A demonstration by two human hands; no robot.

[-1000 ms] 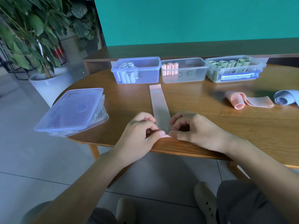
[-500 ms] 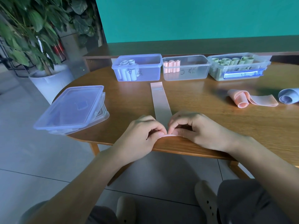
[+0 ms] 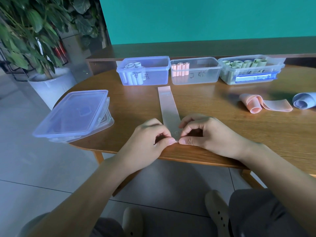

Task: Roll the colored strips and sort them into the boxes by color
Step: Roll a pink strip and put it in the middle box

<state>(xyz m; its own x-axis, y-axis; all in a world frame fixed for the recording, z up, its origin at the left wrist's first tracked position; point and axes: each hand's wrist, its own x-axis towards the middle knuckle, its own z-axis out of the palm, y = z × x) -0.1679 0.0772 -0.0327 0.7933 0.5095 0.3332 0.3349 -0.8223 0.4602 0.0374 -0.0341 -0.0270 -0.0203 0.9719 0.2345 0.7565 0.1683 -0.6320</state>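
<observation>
lids point(image 3: 71, 115): stacked at desk's point(image 3: 222, 130) left edge | plant point(image 3: 25, 31): in white pot point(image 3: 49, 86), on floor, left | wall point(image 3: 205, 17): teal, behind

The near end of the long pale pink paper strip point(image 3: 168, 106) is covered by the curled fingers point(image 3: 164, 134) of the left hand point(image 3: 147, 142) and the right hand point(image 3: 210, 135), so how far it is rolled cannot be told. A loosely rolled light blue strip point(image 3: 304, 100) is cut off by the right edge. Handwritten marks on the clear plastic middle box point(image 3: 195, 71) are too small to read. Lower lids in the stack of translucent blue plastic lids point(image 3: 73, 115) are mostly hidden beneath the top one.
</observation>
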